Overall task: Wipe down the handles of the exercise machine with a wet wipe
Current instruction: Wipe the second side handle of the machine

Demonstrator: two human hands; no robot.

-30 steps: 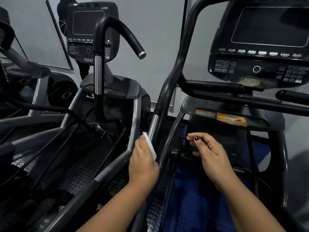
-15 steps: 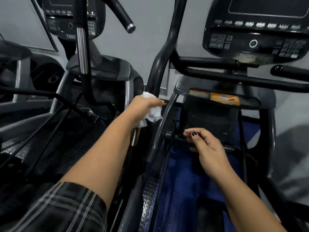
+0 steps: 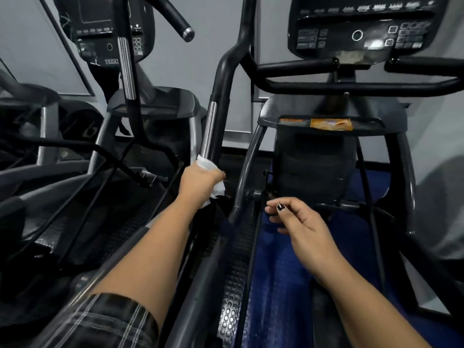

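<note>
Seen from the head camera, the left grip (image 3: 200, 180) was closed round the wet wipe (image 3: 206, 162). The wipe was wrapped about the handle (image 3: 210, 126) of the exercise machine, at the lower end of its chrome stretch, and a tail of it hung out just under the grip. Above the grip the chrome ran up into the black bend of the handle, with no wipe on it.

The right grip (image 3: 301, 227) hovered lower and to the right of the left one, apart from the handle. Its fingers were loosely curled, with nothing in them that I could make out. Up beyond that grip the fixed black bars (image 3: 351, 84) ran under the console (image 3: 364, 28), and an orange packet (image 3: 331, 123) lay on the tray below them.

I took this for the wiping step itself, at the low end of this handle. The next move, I judged, called for sliding the closed grip up the chrome and onto the black bend, with the wipe wrapped all the way round. The fixed bars would want the same afterwards.
</note>
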